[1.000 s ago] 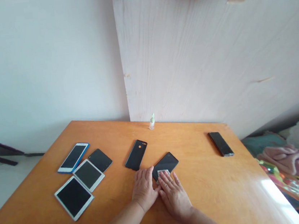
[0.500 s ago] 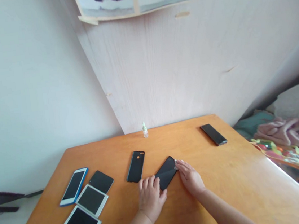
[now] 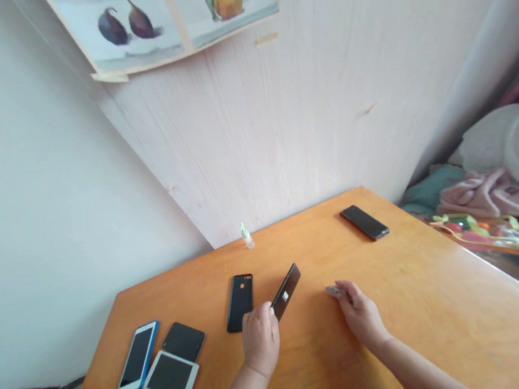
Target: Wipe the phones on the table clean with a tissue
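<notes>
My left hand [image 3: 261, 338] is closed on the lower end of a black smartphone [image 3: 287, 293], which stands tilted on edge above the table. My right hand [image 3: 361, 316] is apart from the phone, to its right, fingers pinched on a small whitish cloth or tissue [image 3: 334, 291] that is mostly hidden. Just behind my left hand lies a black phone case [image 3: 239, 304] with a camera cutout and a round hole. A small clear dropper bottle [image 3: 247, 236] with a pale green top stands near the back edge.
On the wooden table [image 3: 318, 364], a blue-edged white phone [image 3: 138, 359], a dark phone [image 3: 184, 341] and two white-framed devices [image 3: 172, 378] lie at left. Another black phone [image 3: 364, 222] rests at the back right. The wall closes off the back; bedding [image 3: 481, 192] lies to the right.
My left hand has lifted the phone from lying flat and turned it on edge. My right hand has moved away from it to the right with the cloth. The camera view has tilted.
</notes>
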Motion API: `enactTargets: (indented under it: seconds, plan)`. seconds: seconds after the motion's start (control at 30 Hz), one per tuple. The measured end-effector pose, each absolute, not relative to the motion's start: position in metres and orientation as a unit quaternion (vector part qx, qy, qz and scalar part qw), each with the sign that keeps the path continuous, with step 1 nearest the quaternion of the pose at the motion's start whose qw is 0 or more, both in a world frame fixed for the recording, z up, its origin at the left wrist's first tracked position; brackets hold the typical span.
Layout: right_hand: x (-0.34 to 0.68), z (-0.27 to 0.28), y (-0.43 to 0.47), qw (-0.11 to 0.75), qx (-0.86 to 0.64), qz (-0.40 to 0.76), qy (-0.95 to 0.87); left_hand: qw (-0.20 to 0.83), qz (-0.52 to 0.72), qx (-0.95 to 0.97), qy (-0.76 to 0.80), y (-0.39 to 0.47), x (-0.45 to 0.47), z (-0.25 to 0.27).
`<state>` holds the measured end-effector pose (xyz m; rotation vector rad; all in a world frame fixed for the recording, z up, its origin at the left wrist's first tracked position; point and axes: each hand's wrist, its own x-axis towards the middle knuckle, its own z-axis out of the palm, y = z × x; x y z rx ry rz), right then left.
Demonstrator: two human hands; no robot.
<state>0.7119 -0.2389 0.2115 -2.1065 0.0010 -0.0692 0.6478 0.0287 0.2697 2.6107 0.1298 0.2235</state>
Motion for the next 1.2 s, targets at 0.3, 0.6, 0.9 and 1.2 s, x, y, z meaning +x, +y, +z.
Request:
enactTargets:
  seconds: [0.3, 0.6, 0.9, 1.2]
  plan:
    - [0.707, 0.22, -0.252, 0.33, -0.935, -0.07, -0.106, 0.458, -0.006, 0.853, 0.25, 0.027, 0.667, 0.246]
    - [0.703, 0.223, -0.256, 0.287, -0.946, -0.043, -0.146, 0.354, 0.028, 0.912, 0.206, 0.015, 0.666, 0.242]
    - [0.708, 0.228, -0.249, 0.374, -0.919, -0.018, -0.122, 0.181, 0.072, 0.972, 0.131, 0.006, 0.652, 0.251]
    - [0.74, 0.246, -0.18, 0.376, -0.901, -0.051, -0.209, 0.201, 0.164, 0.964, 0.061, 0.012, 0.634, 0.233]
